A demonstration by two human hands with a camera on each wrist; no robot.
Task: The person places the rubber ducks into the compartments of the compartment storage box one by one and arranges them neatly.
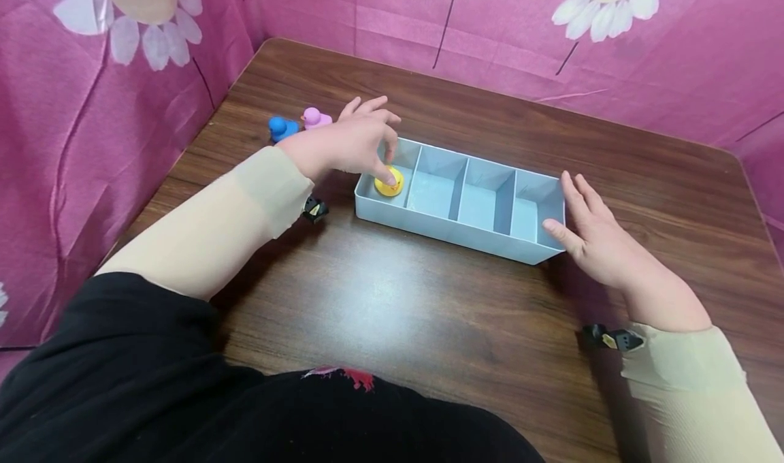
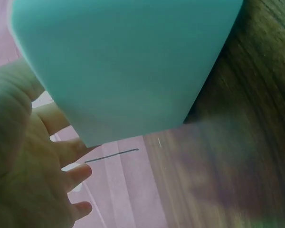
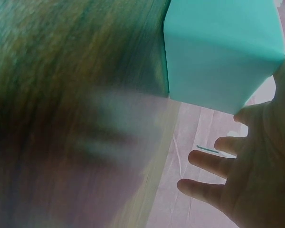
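A pale blue box [image 1: 447, 230] with several compartments in a row stands on the table in the head view. My left hand [image 1: 355, 139] reaches over its left end, thumb and index finger pinching a yellow rubber duck [image 1: 388, 185] inside the leftmost compartment. The other left fingers stick out loosely. At the opposite end, my right hand [image 1: 603, 245] rests against the box with straight fingers, the thumb over the near rim. Both wrist views show the box's outer walls [image 2: 128, 76] beside the hands; the duck is hidden there.
A blue duck [image 1: 282, 129] and a pink duck [image 1: 315, 118] sit on the wooden table [image 1: 367, 313], left of the box and beyond my left forearm. Pink flowered cloth [image 1: 392, 27] hangs behind and beside the table.
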